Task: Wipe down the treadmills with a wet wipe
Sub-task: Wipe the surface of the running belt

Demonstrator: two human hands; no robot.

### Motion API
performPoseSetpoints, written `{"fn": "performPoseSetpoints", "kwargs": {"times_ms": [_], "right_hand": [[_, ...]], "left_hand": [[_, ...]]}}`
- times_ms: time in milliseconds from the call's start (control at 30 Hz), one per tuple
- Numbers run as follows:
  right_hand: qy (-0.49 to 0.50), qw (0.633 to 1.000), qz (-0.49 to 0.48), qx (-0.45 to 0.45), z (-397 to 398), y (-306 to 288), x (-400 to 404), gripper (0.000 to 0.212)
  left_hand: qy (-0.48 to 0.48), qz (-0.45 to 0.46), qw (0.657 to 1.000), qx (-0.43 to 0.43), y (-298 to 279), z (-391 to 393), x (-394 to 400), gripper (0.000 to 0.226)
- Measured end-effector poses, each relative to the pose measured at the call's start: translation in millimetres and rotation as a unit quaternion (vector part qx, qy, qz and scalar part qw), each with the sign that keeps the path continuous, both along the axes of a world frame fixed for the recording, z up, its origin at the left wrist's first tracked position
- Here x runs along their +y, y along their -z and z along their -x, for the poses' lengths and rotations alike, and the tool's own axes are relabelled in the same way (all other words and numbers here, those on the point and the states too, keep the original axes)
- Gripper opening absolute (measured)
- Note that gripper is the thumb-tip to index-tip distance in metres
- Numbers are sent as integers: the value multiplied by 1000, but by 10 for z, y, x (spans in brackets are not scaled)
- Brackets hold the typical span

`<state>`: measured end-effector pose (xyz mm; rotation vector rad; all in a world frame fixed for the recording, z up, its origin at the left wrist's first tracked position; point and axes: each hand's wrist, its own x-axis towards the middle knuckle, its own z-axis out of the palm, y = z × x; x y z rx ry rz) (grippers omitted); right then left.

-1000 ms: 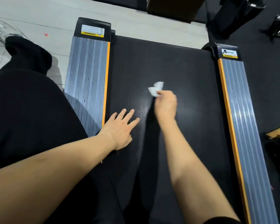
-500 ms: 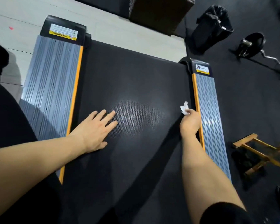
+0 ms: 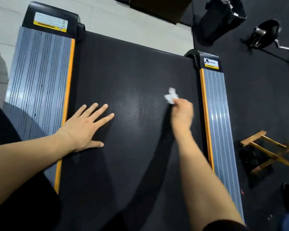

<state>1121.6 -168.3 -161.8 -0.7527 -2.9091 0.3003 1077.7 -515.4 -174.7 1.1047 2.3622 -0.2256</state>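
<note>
**Wipe drawn back from the right rail toward mid-belt**

Half a second ago the right hand (image 3: 182, 112) had the wet wipe (image 3: 171, 97) at the belt's right edge, touching the orange strip; now hand and wipe sit further left, on the belt just right of centre frame. The left hand (image 3: 85, 127) has kept its place.

The right hand's fingers are curled together, pinching the crumpled white wipe, which sticks out beyond them against the treadmill belt (image 3: 132, 67); motion blur softens the hand. The left hand's fingers are straight and spread apart, palm flat on the belt at centre left.

The belt is matte black with a fine dimpled texture and a pale sheen between the hands. Grey ribbed side rails edged in orange flank it: the left rail (image 3: 38, 77) and the right rail (image 3: 218, 117), each capped in black with a yellow-banded label. At right, on dark flooring, stands a wooden frame (image 3: 264, 147).
</note>
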Motion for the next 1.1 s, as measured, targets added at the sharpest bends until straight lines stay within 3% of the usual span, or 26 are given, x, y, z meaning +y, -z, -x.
{"fn": "performPoseSetpoints", "kwargs": {"times_ms": [100,233,300,367,433,500,567,633,700,733,800,867,967,1033,1100], "right_hand": [[173,983,-42,-47,-229,72,672,33],[249,969,-5,-3,54,108,117,36],[168,983,79,10,285,60,-551,32],[-41,986,158,25,415,44,-1321,30],[-240,960,131,58,454,103,-1702,35],[-321,940,98,60,546,144,-1507,37],[-236,970,63,-4,514,100,-1042,32],[-57,996,51,-47,431,89,-519,28],[101,993,12,-56,437,82,-326,34],[123,989,-30,-74,491,77,-494,36],[46,995,-19,-84,660,69,-1133,33],[-126,988,30,-88,768,102,-1894,29],[-359,925,88,-88,687,105,-2412,27],[-389,916,66,-69,686,148,-2025,30],[-289,956,16,-54,645,191,-1450,37]], "left_hand": [[-3,-5,1000,1,16,0,12,107],[-3,-9,1000,-14,20,2,-7,107],[-4,-8,1000,-15,2,-2,-2,106],[0,0,1000,-11,-47,-20,35,105],[4,9,1000,-13,-122,-35,63,99],[19,23,999,-25,-186,-49,-15,94],[33,28,998,-38,-227,-69,-131,97],[25,39,998,-54,-250,-116,-193,99],[13,45,998,-53,-240,-174,-153,99],[6,45,998,-51,-237,-203,-128,98],[0,47,998,-46,-241,-226,-109,98],[-3,50,997,-55,-258,-197,-138,94],[0,65,996,-67,-281,-175,-180,91],[-6,64,996,-63,-281,-220,-195,96],[-8,59,997,-54,-264,-258,-177,97]]}}
